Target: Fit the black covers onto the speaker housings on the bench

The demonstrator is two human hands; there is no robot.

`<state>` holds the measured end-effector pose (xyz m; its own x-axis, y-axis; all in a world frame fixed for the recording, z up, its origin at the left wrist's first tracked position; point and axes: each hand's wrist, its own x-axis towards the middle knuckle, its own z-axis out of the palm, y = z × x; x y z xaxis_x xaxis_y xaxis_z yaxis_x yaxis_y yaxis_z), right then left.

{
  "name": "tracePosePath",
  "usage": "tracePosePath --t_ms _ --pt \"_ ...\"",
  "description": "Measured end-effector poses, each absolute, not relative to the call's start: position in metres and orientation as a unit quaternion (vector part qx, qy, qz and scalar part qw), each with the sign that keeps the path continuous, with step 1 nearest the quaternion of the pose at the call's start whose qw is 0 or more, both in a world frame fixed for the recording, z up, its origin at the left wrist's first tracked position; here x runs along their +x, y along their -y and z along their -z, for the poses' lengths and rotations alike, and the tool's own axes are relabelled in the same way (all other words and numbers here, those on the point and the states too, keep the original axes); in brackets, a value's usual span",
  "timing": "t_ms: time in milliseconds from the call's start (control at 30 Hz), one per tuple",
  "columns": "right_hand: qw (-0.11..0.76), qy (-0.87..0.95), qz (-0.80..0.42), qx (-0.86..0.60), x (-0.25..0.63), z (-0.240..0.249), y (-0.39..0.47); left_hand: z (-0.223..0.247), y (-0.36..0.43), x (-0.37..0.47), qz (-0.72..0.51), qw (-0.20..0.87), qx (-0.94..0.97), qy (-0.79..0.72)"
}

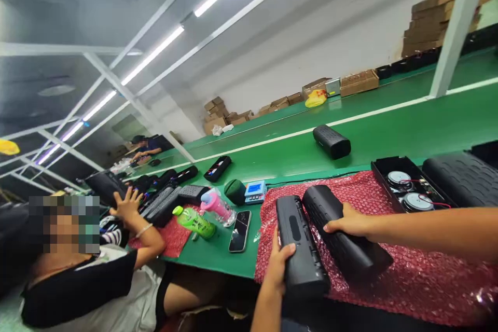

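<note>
Holding | left hand (279,265): oval-marked casing (303,259) | right hand (350,224): ribbed casing (342,250)

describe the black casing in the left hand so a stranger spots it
On the green bench, find the red bubble wrap. Near its left edge, the left hand grips the black casing. A long oval patch on its face sets it apart from the casing in the right hand, which shows none.

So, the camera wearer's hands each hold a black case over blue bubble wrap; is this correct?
Not quite: the bubble wrap is red, not blue, as the head view shows. The left hand does hold one black case, the right hand another.
</note>
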<state>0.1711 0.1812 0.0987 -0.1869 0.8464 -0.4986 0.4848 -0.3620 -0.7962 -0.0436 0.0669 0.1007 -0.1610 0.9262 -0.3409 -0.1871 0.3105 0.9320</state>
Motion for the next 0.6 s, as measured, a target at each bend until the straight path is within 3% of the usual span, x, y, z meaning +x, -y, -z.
tracePosePath --t_ms 100,300,600 --pt "0.147 0.552 -0.511 -0.642 0.167 -0.104 -0.173 -0.080 -0.049 -0.022 -0.583 0.582 0.230 -0.519" --pt "0.175 0.560 -0.541 -0.603 0.167 -0.106 -0.162 -0.071 -0.041 -0.031 -0.590 0.539 0.202 -0.566" --pt "0.240 0.401 -0.751 -0.467 0.168 -0.098 -0.166 -0.084 -0.059 -0.036 -0.598 0.509 0.171 -0.595"
